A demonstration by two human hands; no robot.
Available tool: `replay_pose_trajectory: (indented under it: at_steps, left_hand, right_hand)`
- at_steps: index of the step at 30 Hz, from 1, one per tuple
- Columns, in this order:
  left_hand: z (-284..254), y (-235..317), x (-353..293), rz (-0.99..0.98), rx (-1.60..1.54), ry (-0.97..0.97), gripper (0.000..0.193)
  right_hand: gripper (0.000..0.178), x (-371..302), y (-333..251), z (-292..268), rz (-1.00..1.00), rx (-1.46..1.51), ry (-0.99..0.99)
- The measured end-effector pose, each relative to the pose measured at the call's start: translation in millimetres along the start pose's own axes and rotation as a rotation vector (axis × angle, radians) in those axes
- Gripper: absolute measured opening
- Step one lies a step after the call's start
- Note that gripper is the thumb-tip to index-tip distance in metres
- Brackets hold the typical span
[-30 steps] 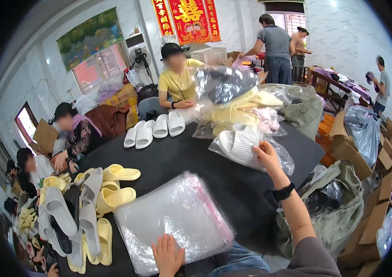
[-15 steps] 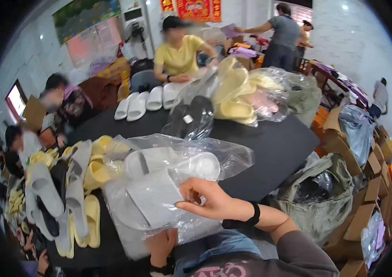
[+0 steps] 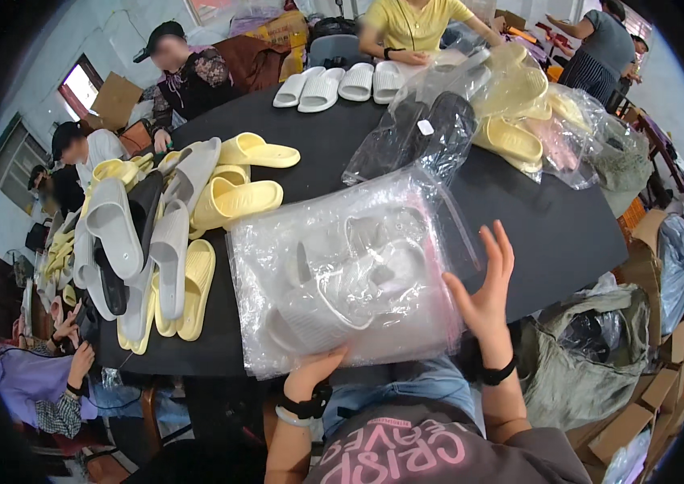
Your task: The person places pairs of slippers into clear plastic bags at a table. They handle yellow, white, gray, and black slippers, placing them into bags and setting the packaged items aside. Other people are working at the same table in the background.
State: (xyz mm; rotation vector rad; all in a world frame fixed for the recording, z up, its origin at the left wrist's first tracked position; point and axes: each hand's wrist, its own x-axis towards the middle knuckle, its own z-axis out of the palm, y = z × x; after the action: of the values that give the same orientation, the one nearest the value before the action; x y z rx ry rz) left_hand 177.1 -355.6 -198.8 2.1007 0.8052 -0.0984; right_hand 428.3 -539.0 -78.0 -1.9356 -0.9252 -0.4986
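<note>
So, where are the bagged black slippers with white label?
In the head view, the black slippers lie right of centre, beyond the clear bag stack, left of bagged yellow slippers.

Bag stack [image 3: 257, 250]: clear, pink along right edge. Bagged slippers on top [image 3: 322, 310]: whitish, ribbed pattern across strap. Table [image 3: 551, 250]: black. Left pile: yellow slippers [image 3: 239, 200], grey slippers [image 3: 114, 230], black slipper [image 3: 145, 211]. Far side: white slippers [image 3: 320, 90], ribbed straps; black bagged slippers [image 3: 448, 133], white tag [image 3: 426, 127]; yellow bagged slippers [image 3: 509, 143]. Wearer's shirt [image 3: 382, 464]: dark grey-brown, pink lettering. Jeans [image 3: 430, 383]: blue. Sack [image 3: 575, 387]: grey-green. Co-worker's apron [image 3: 588, 78]: dark, striped.
</note>
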Motion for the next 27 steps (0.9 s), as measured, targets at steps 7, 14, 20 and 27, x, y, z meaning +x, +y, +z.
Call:
replay_pose_trajectory:
  at_steps: [7, 14, 20, 27]
  left_hand:
    - [-45.2, 32.2, -21.5, -0.143, -0.064, -0.030, 0.043]
    - [-68.8, 30.6, -87.4, 0.247, 0.154, 0.474, 0.018]
    - [-96.9, 16.6, -102.5, 0.117, 0.108, 0.773, 0.017]
    - [-104.8, -10.4, -24.2, 0.173, 0.055, 0.828, 0.031]
  right_hand:
    - [0.007, -28.6, 33.6, -13.3, 0.434, 1.192, -0.452]
    - [0.010, -46.8, 43.8, -8.8, 0.483, 1.265, -0.502]
    - [0.044, -45.9, 69.3, -7.8, 0.529, 1.573, -0.692]
    - [0.035, 16.4, 36.5, 10.2, -0.004, 0.962, -0.885]
